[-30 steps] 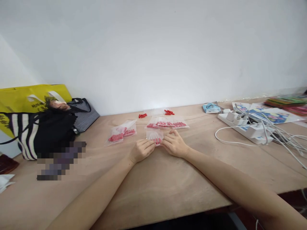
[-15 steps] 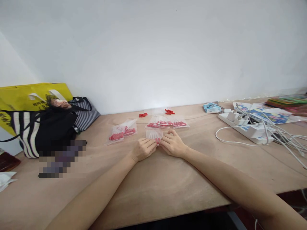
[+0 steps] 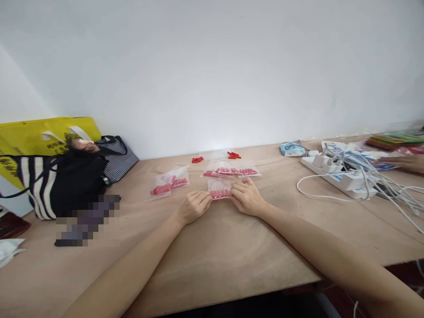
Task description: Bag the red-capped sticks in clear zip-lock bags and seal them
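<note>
A small clear zip bag [image 3: 219, 192] with a row of red pieces lies on the table between my hands. My left hand [image 3: 196, 206] pinches its near left corner, fingers curled. At the near right corner my right hand [image 3: 247, 197] grips the same bag, its fingers closed. Just beyond are several overlapping clear bags [image 3: 228, 170] of red pieces. To the left lie more filled bags [image 3: 170, 182]. Two small loose piles of red pieces, one on the left [image 3: 198, 159] and one on the right [image 3: 234, 155], sit near the wall.
On the left, a black-and-white bag [image 3: 66, 181] and a yellow bag [image 3: 23, 132] lean at the wall. A white power strip [image 3: 338, 176] with tangled cables and a blue face mask [image 3: 293, 149] lie right. Another person's hand [image 3: 409, 162] rests at the far right edge.
My hands have moved apart toward the bag's corners, so its row of red pieces now shows. Another person's hand has come in at the far right, over the printed sheets.
</note>
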`<act>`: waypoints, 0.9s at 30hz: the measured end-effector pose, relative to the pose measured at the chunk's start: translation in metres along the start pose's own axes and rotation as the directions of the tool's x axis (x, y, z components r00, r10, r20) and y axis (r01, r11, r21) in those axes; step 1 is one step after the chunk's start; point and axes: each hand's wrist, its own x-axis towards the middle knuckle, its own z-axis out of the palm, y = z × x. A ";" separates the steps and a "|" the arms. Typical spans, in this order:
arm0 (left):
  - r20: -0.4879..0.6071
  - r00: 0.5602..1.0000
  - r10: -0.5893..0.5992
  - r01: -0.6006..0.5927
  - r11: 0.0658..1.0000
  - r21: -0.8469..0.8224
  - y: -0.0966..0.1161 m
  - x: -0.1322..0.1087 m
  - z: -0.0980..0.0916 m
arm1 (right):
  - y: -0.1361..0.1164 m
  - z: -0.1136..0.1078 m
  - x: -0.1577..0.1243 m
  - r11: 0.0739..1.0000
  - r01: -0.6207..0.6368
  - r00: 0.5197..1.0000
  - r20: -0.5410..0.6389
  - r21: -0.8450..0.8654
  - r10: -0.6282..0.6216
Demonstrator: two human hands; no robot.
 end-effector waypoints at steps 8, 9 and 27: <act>0.017 1.000 0.026 -0.026 0.999 -0.037 0.001 0.003 0.003 | -0.017 0.011 0.012 0.998 0.022 0.999 -0.040 0.053 -0.020; 0.015 1.000 0.024 -0.023 0.999 -0.042 0.001 0.003 0.003 | -0.019 0.013 0.013 0.998 0.022 0.999 -0.042 0.053 -0.020; 0.175 0.465 -0.868 0.739 0.489 0.463 -0.062 -0.056 -0.022 | 0.011 -0.007 0.003 0.282 -0.503 0.750 0.250 0.817 0.613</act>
